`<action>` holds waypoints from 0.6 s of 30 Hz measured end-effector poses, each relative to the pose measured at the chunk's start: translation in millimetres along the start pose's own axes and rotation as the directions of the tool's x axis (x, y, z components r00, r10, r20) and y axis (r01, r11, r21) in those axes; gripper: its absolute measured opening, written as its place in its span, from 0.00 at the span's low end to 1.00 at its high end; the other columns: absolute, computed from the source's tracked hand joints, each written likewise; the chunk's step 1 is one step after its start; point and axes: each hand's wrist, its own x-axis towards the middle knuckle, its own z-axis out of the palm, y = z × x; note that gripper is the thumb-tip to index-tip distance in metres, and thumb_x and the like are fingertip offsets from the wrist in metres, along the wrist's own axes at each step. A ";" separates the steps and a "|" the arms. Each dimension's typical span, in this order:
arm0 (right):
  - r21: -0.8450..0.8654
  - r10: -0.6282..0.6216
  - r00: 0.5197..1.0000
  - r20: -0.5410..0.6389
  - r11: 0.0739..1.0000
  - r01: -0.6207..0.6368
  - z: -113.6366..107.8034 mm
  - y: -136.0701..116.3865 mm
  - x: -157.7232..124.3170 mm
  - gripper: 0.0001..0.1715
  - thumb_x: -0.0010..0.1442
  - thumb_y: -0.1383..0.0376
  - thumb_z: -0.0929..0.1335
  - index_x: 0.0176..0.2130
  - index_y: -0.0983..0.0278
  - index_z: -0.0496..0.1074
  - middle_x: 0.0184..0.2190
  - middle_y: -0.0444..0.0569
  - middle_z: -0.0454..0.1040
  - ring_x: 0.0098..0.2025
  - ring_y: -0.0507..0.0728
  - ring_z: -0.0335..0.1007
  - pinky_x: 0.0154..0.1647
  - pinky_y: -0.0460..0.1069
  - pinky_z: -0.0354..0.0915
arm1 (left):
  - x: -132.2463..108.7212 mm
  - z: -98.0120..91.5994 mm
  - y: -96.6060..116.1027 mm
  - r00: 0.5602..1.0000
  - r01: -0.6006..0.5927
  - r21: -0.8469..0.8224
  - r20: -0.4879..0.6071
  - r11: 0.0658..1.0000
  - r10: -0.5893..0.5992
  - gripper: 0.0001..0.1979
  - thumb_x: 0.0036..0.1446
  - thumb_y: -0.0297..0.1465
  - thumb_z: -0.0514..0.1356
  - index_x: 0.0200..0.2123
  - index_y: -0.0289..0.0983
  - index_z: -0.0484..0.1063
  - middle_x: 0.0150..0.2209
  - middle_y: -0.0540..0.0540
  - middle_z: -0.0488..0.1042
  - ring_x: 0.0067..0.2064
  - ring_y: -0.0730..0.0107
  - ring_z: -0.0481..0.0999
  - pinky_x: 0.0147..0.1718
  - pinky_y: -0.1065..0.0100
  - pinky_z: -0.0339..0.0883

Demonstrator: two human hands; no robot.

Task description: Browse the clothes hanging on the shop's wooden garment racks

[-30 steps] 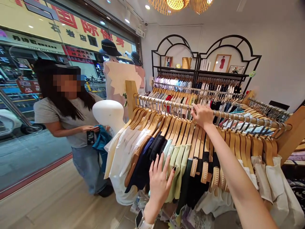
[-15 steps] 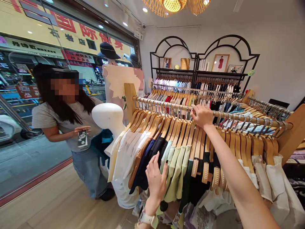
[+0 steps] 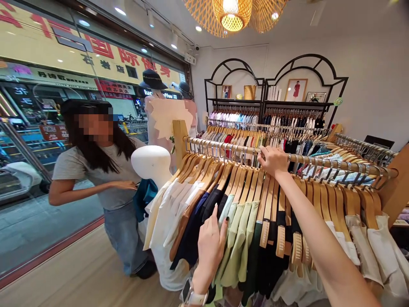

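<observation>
A long wooden clothes rail (image 3: 322, 161) carries many wooden hangers (image 3: 246, 183) with white, navy, pale green and black garments. My right hand (image 3: 272, 161) is closed over the rail, gripping it among the metal hooks. My left hand (image 3: 212, 243), a watch on its wrist, is lower down with its fingers pressed together on a pale green garment (image 3: 234, 234), beside a navy garment (image 3: 195, 228). Whether the left hand pinches the cloth or only rests on it is hidden.
Another person (image 3: 102, 179) in a grey top and jeans bends at the rack's left end, touching a teal garment (image 3: 145, 194) beside a white mannequin head (image 3: 151, 164). Behind stand dressed mannequins (image 3: 166, 115), more racks and black arched shelves (image 3: 271, 91). A shop window is on the left.
My left hand has gone from spread fingers to fingers together, shifting slightly right onto the green garment. The other person has straightened a little and lowered the dark card. My right hand stays on the rail.
</observation>
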 end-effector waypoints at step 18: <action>-0.006 -0.016 1.000 0.009 1.000 0.016 0.9 2.7 -0.7 0.28 0.71 0.57 0.56 0.57 0.67 0.74 0.44 0.55 0.80 0.42 0.61 0.71 0.44 0.53 0.54 | -4.1 -4.1 0.8 0.986 -0.114 0.059 -0.119 0.992 0.120 0.27 0.67 0.43 0.58 0.66 0.41 0.66 0.49 0.40 0.80 0.57 0.47 0.70 0.51 0.53 0.62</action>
